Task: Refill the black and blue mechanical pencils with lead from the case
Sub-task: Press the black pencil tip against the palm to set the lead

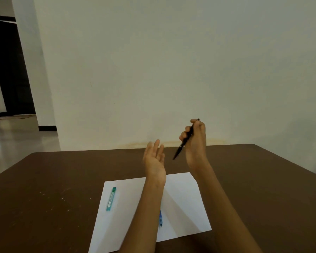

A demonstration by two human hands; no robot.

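My right hand [195, 143] is raised above the table and grips the black mechanical pencil [184, 141], which slants with its tip down and to the left. My left hand [154, 159] is held up beside it, palm open and fingers straight, holding nothing. The teal lead case [111, 198] lies on the left part of the white sheet of paper [186, 207]. The blue mechanical pencil [161, 219] lies on the sheet, mostly hidden under my left forearm.
The brown table [44, 189] runs back to a pale wall. A doorway and shiny floor show at the far left. Small pale specks dot the tabletop left of the paper.
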